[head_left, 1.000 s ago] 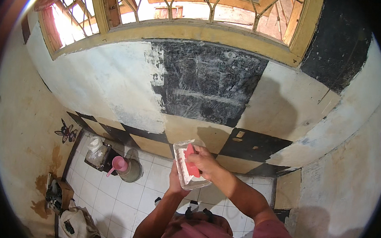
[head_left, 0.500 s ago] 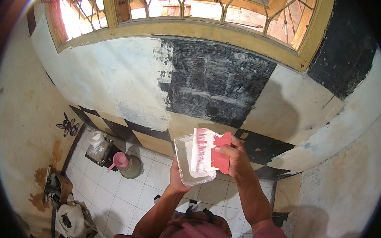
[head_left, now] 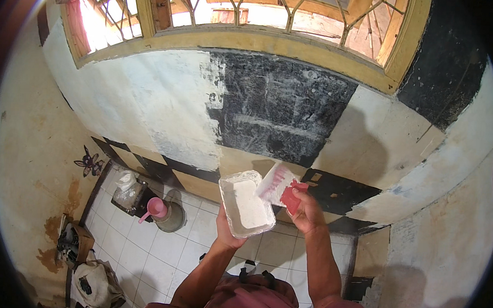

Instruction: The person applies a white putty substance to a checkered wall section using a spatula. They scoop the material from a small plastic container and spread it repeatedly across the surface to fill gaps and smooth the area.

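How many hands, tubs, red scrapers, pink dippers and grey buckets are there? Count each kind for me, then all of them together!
Hands: 2 (left hand, right hand)
Tub: 1
Red scraper: 1
Pink dipper: 1
Grey bucket: 1
Total: 6

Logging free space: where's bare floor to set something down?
Bare white square floor tiles lie between the round grey bucket and the pale bulky sack. Crowded: the bucket stands by a dark box; the red-handled scraper overlaps the whitish rectangular tub in view.
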A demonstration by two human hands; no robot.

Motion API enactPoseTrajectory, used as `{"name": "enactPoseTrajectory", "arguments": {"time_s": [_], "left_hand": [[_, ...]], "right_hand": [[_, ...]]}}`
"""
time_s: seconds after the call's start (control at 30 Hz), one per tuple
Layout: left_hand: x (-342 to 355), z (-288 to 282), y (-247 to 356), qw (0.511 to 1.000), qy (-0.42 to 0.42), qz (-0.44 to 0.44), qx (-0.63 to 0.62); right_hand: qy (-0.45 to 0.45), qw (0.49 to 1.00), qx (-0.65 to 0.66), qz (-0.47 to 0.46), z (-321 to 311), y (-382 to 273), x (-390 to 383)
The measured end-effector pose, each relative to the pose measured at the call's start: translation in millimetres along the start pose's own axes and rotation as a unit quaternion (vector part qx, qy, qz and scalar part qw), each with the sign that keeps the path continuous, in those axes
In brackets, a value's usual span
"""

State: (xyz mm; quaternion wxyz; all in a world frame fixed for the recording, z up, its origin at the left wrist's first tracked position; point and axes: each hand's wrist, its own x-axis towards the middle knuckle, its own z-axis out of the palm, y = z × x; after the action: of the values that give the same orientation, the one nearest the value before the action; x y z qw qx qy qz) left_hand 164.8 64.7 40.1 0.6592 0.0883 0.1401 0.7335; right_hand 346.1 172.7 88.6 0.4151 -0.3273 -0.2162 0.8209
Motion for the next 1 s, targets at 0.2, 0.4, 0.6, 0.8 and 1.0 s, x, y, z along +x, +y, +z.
{"name": "enactPoseTrajectory", "arguments": {"time_s": [0.2, 0.4, 0.6, 0.8, 1.0], "left_hand": [[1, 5, 2, 1.000, -0.007, -0.007, -0.008], [-2, -2, 5, 1.000, -0.005, -0.012, -0.016], [-15, 8, 12, 0.999, 0.005, -0.011, -0.042], [-17, 15, 12, 0.999, -0.002, -0.011, -0.044], [-31, 1, 21, 0.998, 0.042, 0.033, -0.037]], "right_hand": [[0.006, 0.999, 0.046, -0.010, -22, 1, 34], [-0.026, 0.997, 0.070, 0.029, -47, 27, 95], [0.036, 0.996, 0.075, 0.038, -24, 47, 128], [0.040, 0.988, 0.150, -0.017, 0, -7, 202], [0.047, 0.987, 0.117, -0.098, 46, 19, 154]]}}
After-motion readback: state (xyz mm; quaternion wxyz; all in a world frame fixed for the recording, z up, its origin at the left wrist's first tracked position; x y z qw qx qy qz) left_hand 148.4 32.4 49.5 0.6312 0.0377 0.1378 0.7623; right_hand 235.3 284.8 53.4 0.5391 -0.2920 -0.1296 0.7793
